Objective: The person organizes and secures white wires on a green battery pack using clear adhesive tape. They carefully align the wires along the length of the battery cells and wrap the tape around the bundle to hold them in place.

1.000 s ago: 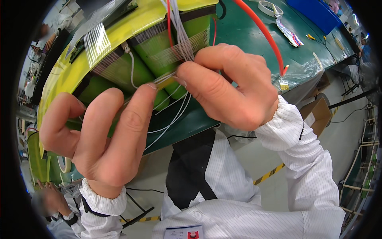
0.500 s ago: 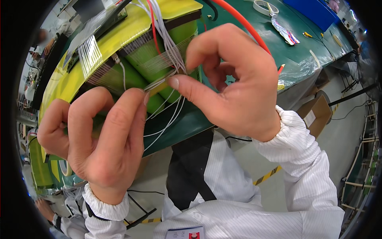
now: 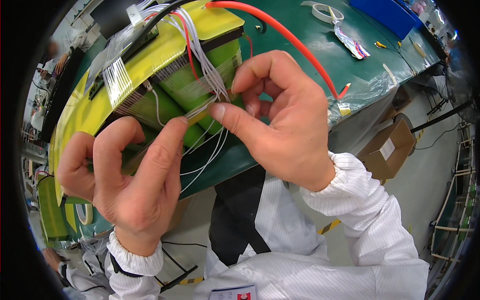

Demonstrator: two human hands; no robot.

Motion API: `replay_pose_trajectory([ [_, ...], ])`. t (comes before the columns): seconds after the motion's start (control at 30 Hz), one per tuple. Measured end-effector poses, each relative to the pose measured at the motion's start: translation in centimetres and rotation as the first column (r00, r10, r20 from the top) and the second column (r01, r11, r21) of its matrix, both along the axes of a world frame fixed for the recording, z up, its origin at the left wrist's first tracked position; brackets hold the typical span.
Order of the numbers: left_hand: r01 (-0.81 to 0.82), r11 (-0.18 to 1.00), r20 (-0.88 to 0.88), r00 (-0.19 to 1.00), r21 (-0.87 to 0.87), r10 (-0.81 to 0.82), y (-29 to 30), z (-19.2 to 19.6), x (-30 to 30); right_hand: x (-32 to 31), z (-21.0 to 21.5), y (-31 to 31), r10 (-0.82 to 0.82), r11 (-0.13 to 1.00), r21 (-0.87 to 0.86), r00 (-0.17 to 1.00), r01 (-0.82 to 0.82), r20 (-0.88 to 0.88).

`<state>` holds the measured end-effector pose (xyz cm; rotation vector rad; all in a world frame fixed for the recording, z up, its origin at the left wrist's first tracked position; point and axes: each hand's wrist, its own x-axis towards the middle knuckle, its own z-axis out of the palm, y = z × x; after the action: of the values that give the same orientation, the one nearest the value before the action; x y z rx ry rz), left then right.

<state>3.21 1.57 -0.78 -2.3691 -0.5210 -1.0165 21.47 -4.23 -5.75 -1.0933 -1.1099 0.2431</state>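
A battery pack of green cells (image 3: 175, 82) with yellow sheet covers (image 3: 220, 19) lies at the table's near edge. Down its front face comes a bundle of thin white wires (image 3: 205, 62), crossed by clear tape. Several loose wire ends hang below my fingers. My left hand (image 3: 135, 175) pinches white wires running along the lower edge, thumb and index together, other fingers curled. Just to its right, my right hand (image 3: 285, 115) pinches the wires where the bundle bends, thumb below and index above. What lies directly between the fingertips is partly hidden.
A thick red cable (image 3: 295, 37) arches from the pack over the green table (image 3: 295, 30). Behind it are a tape roll (image 3: 327, 14), a striped wire bundle (image 3: 350, 42) and a blue bin (image 3: 387, 15). An open cardboard box (image 3: 387, 150) stands at the right.
My right hand has shifted a little left and down, staying at the wires. My left hand stays at the lower wires, its fingers slightly turned. The red cable shows more fully.
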Motion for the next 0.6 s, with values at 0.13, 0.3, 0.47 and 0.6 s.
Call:
replay_pose_trajectory([
  [0.13,0.006,1.000,-0.014,1.000,0.025,-0.006,0.05,0.29,-0.24,-0.30,-0.32,0.20,0.002,1.000,0.024,1.000,-0.001,-0.029],
  [0.3,0.025,0.999,-0.029,0.999,0.044,-0.024,0.37,-0.06,-0.33,-0.21,-0.03,-0.34,0.006,0.999,-0.044,0.999,-0.005,0.037],
  [0.47,0.013,0.997,-0.042,0.999,0.077,-0.009,0.24,-0.12,-0.31,-0.64,-0.34,0.11,-0.049,0.998,0.036,0.999,0.048,0.015],
  [0.6,0.002,0.997,-0.046,0.999,0.073,0.001,0.61,-0.62,-0.46,-0.53,-0.57,-0.46,-0.045,0.999,-0.014,0.996,0.046,0.074],
])
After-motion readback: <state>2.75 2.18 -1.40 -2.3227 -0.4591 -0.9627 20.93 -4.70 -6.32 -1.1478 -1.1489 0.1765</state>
